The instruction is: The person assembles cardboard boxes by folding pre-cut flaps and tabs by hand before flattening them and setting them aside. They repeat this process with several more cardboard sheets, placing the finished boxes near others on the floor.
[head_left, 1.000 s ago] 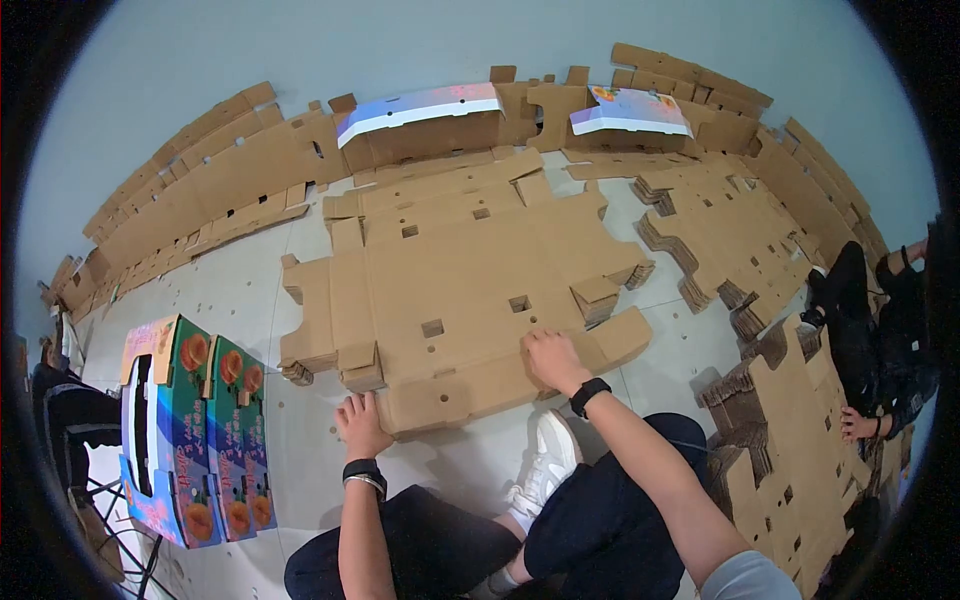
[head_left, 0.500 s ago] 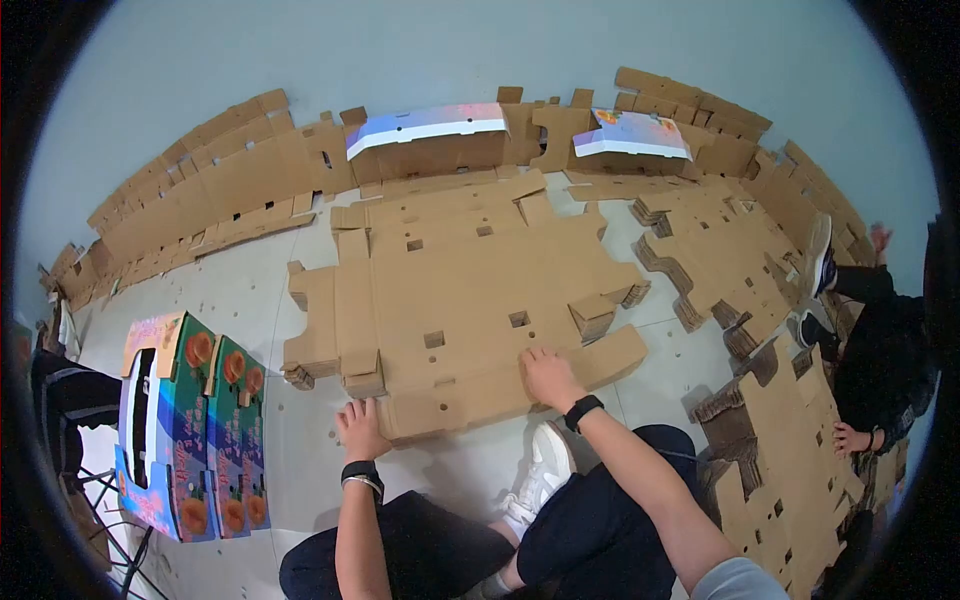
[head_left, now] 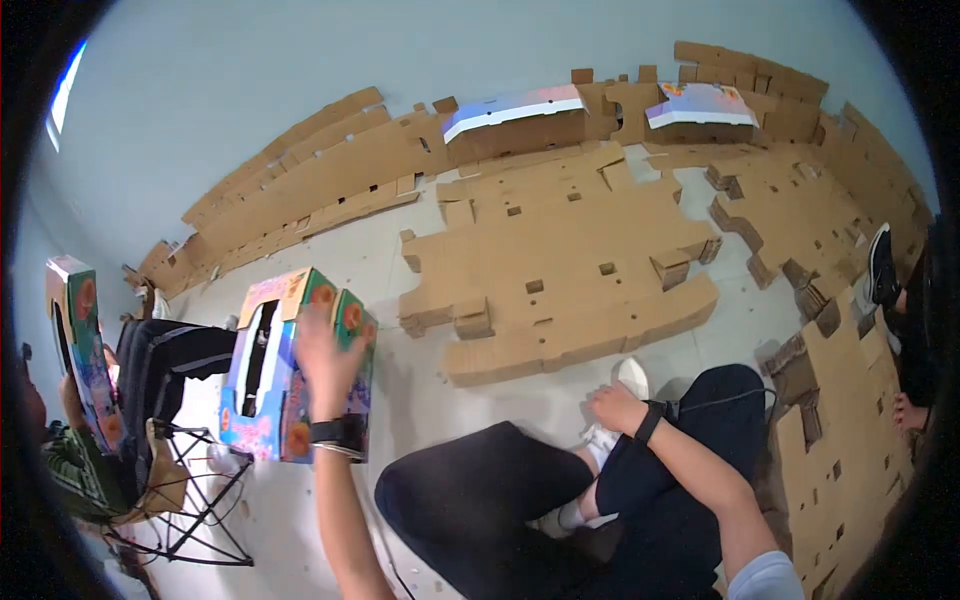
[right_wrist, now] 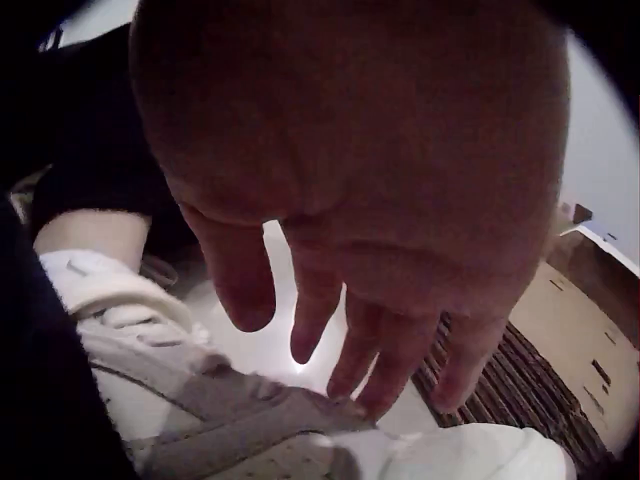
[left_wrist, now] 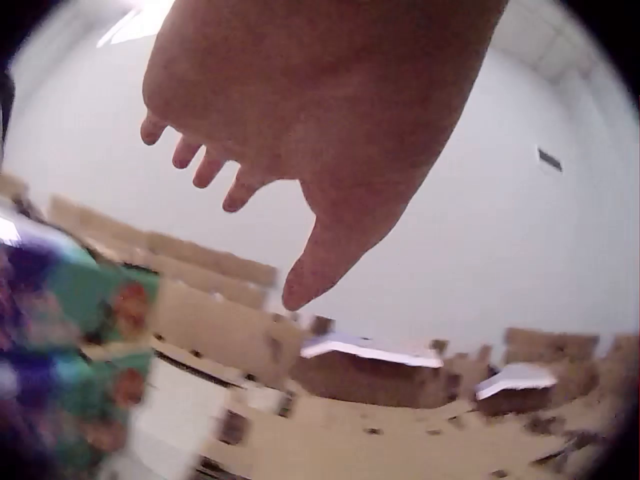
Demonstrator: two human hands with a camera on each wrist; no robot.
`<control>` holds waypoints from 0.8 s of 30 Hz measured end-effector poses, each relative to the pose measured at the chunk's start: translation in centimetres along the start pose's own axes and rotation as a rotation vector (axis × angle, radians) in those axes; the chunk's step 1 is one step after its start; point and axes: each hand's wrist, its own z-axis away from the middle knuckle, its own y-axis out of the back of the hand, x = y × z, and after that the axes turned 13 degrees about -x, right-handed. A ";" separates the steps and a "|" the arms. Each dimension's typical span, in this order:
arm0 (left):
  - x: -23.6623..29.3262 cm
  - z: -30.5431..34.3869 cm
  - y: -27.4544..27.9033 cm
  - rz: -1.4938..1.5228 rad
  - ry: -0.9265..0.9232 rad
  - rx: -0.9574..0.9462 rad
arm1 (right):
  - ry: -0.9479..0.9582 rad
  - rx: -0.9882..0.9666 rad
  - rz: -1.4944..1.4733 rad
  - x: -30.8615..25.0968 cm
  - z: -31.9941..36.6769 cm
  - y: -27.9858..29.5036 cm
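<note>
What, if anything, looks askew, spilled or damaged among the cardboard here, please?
The wide printed flap and the smaller printed flap by the wall look slightly odd: both show colourful artwork and jut out, while the brown cardboard around them is plain. That may be intentional. I see no spill or clear damage.

Looks like matt, smooth-faced cardboard on the middle stack (head_left: 560,230), rough and ridged along the edges of the right-hand stack (head_left: 835,450); glossy and printed on the boxes (head_left: 298,430); smooth with a faint sheen on the floor (head_left: 420,410); matt cloth on the trousers (head_left: 480,490)
</note>
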 end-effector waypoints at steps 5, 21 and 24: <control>-22.3 14.2 -3.2 -0.198 0.474 -0.371 | 0.167 -0.136 0.103 -5.7 0.9 -0.6; -12.0 13.1 1.5 0.047 0.732 -0.374 | 0.837 -0.170 -0.887 -3.0 14.7 16.5; -12.3 12.2 3.0 0.053 0.749 -0.497 | 0.766 -0.283 -0.888 -2.3 15.6 13.9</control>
